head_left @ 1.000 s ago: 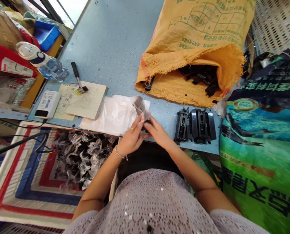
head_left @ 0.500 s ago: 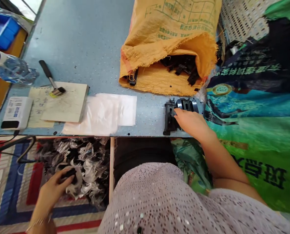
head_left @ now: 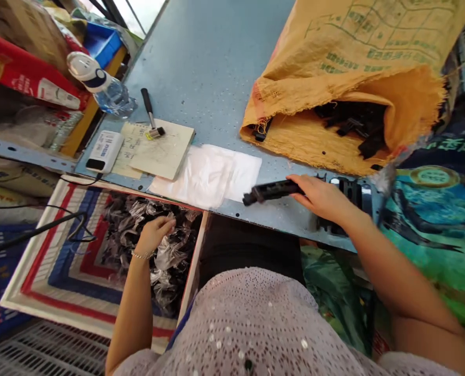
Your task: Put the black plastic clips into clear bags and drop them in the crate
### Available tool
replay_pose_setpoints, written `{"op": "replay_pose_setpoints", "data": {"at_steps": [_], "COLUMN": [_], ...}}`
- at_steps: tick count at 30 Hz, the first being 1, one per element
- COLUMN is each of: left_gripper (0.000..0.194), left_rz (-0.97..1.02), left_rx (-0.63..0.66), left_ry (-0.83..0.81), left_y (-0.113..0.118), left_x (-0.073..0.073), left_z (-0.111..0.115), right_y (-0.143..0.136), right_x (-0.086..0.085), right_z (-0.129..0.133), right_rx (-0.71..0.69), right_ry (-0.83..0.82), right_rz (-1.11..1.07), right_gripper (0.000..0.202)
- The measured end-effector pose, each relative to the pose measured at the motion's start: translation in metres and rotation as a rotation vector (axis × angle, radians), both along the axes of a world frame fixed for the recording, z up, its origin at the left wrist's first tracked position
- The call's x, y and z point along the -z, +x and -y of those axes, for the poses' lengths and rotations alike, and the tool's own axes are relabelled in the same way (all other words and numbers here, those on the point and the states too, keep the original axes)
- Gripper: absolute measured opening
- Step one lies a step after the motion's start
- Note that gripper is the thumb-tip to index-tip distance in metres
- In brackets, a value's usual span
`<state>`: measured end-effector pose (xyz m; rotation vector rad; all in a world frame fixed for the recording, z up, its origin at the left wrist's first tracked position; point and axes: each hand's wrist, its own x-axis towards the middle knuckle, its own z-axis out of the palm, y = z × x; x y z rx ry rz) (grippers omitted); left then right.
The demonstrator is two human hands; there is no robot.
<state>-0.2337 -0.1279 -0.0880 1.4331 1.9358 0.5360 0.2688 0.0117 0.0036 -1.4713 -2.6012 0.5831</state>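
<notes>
My right hand [head_left: 322, 198] pinches one end of a long black plastic part [head_left: 275, 190], slightly blurred, just over the front of the table. Beside and under that hand lie more black parts [head_left: 352, 192]. Below the table edge at left, my left hand [head_left: 156, 235] is over a bin of crumpled clear bags with dark contents [head_left: 169, 256]. Its fingers are loosely bent, and I see nothing in them. Flat clear plastic bags [head_left: 204, 175] lie in a stack between the hands, with the black part's free end near their right edge.
An orange woven sack [head_left: 345, 78] with black parts inside its mouth lies at the back right. To the left are a paper pad [head_left: 165, 151], a black-handled brush [head_left: 150, 112], a white box-shaped device [head_left: 105, 151] with a cable, and a water bottle [head_left: 103, 86].
My right hand has lifted one black part from the group and swung it left. My left hand has let go of the bagged dark piece. The view has shifted left.
</notes>
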Motion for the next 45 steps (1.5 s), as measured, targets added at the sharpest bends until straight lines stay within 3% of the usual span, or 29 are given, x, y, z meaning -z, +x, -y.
{"op": "replay_pose_setpoints", "data": {"at_steps": [2,4,7,9,11,14,16,19,21,23,28,31,33,37,40,42,45], "left_gripper": [0.033,0.028,0.01,0.007,0.014,0.02,0.018,0.002,0.021,0.033,0.055,0.062,0.062,0.062,0.066,0.07,0.074], "left_rz": [0.055,-0.071,-0.184,-0.09,0.125,0.452,0.534,0.323,0.032,-0.163,-0.051,-0.074,-0.136,-0.181,-0.191,-0.176,-0.097], "left_rx": [0.066,0.087,0.086,0.029,-0.065,-0.185,-0.212,-0.092,0.031,0.099,0.139,0.196,0.234,0.263,0.255,0.389,0.647], "left_ry": [0.164,0.386,0.429,0.401,0.333,0.225,0.266,0.389,0.411,0.397,0.403,0.511,0.59,0.703,0.757,0.755,0.679], "left_y": [0.048,0.097,0.135,0.131,0.116,0.098,0.096,0.095,0.089,0.078,0.057,0.055,0.055,0.058,0.07,0.085,0.111], "left_x": [-0.024,-0.039,-0.043,-0.038,-0.032,-0.029,-0.031,-0.041,-0.048,-0.053,-0.053,-0.054,-0.06,-0.073,-0.076,-0.071,-0.064], "left_z": [-0.031,-0.064,-0.106,-0.122,-0.129,-0.13,-0.127,-0.119,-0.114,-0.112,-0.113,-0.104,-0.092,-0.068,-0.058,-0.054,-0.05], "right_y": [-0.027,-0.056,-0.085,-0.094,-0.102,-0.128,-0.157,-0.198,-0.209,-0.201,-0.167,-0.172,-0.181,-0.191,-0.194,-0.197,-0.201], "right_x": [0.013,0.026,0.035,0.031,0.022,0.012,0.014,0.027,0.034,0.036,0.039,0.05,0.056,0.06,0.056,0.051,0.041], "right_z": [0.005,0.009,0.014,0.014,0.011,-0.003,-0.015,-0.029,-0.029,-0.021,0.005,0.009,0.008,0.007,0.009,0.013,0.026], "right_rx": [0.13,0.223,0.338,0.422,0.457,0.372,0.28,0.315,0.407,0.366,-0.142,-0.186,-0.194,-0.169,-0.036,0.101,0.246], "right_ry": [-0.174,-0.356,-0.589,-0.741,-0.871,-1.06,-1.218,-1.273,-1.162,-1.13,-1.648,-1.906,-1.995,-1.977,-1.812,-1.521,-0.928], "right_rz": [-0.231,-0.506,-0.865,-1.034,-1.163,-1.318,-1.385,-1.388,-1.377,-1.363,-1.089,-1.121,-1.182,-1.229,-1.172,-1.049,-0.811], "right_gripper": [0.05,0.049,0.047,0.044,0.04,0.039,0.042,0.035,0.029,0.032,0.041,0.037,0.038,0.04,0.042,0.043,0.034]}}
